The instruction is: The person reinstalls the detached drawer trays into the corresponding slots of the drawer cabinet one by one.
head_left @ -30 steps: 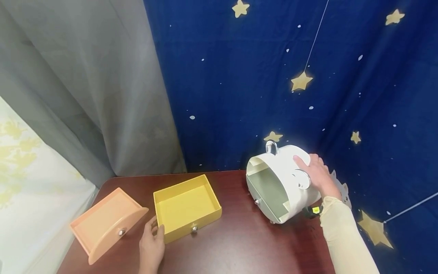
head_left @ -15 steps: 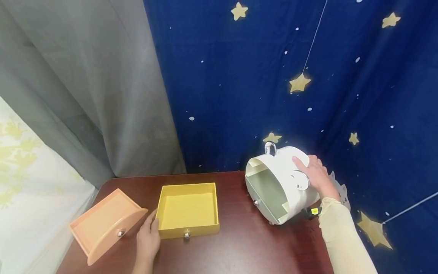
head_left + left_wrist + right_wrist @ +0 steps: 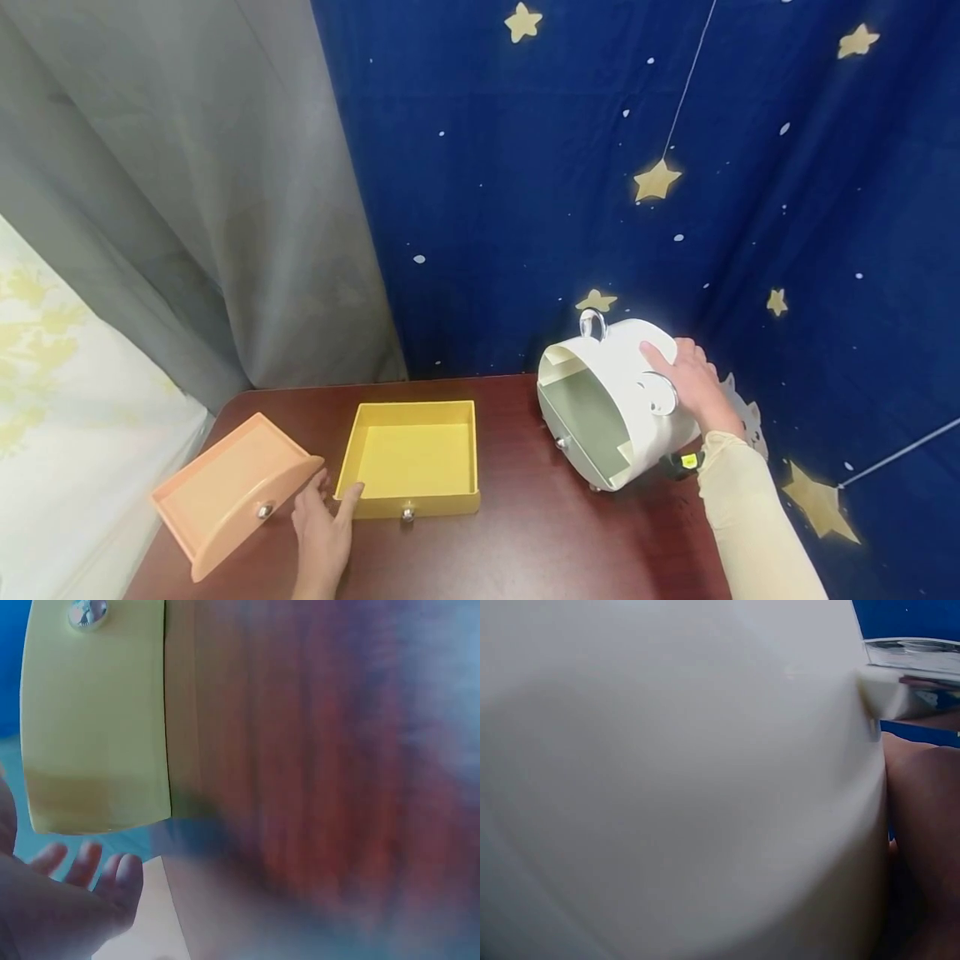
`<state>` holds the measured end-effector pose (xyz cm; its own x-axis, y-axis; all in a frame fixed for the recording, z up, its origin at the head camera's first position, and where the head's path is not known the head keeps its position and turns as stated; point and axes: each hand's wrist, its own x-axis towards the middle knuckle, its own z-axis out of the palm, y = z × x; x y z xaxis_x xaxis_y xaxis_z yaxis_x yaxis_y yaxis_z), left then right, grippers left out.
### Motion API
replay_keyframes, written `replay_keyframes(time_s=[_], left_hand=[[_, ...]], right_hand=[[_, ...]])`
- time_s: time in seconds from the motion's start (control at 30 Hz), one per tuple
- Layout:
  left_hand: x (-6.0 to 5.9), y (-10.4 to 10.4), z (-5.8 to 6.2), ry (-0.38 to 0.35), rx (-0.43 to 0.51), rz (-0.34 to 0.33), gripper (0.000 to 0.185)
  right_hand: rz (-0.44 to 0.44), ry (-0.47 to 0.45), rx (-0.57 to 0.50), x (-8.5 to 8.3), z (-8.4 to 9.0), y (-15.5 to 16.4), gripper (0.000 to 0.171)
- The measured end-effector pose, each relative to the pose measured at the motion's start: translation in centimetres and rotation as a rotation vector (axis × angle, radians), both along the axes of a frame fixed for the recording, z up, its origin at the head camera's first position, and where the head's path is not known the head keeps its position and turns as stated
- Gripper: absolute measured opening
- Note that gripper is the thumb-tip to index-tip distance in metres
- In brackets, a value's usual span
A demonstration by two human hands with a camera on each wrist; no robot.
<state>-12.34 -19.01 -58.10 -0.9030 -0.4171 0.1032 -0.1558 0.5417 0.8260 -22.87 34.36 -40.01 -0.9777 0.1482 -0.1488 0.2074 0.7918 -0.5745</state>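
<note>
A yellow drawer with a silver knob lies on the table, its front towards me. My left hand is at its front left corner, thumb near the rim and the other fingers spread away to the left. In the left wrist view those fingertips stand apart from the drawer's end. My right hand rests on top of a white rounded cabinet with two silver rings. Below its open upper slot sits a grey-green drawer. The right wrist view is mostly filled by the white shell.
Left of the yellow drawer lies a peach drawer with a curved front and silver knob. Curtains hang behind the dark red table. A grey cat-shaped thing is partly hidden behind my right wrist.
The yellow drawer has turned from a slant to lie square, its front towards me. My left fingers have moved off its left side towards the peach drawer. The right hand stays put.
</note>
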Motion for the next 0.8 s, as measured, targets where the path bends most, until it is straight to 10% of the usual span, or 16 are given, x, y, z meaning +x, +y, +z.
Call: replay_keyframes(time_s=[0.2,0.43,0.8], left_hand=[[1.4,0.6,-0.1,0.016,-0.161,0.050,0.085],[2.3,0.8,0.2,-0.310,-0.086,-0.040,0.079],[1.8,4.4,-0.2,-0.358,0.019,-0.112,0.067]], right_hand=[[0.006,0.030,0.022,-0.2,0.1,0.2,0.110],[-0.002,-0.013,-0.006,0.0,-0.1,0.1,0.113],[0.003,0.007,0.010,-0.1,-0.1,0.1,0.111]])
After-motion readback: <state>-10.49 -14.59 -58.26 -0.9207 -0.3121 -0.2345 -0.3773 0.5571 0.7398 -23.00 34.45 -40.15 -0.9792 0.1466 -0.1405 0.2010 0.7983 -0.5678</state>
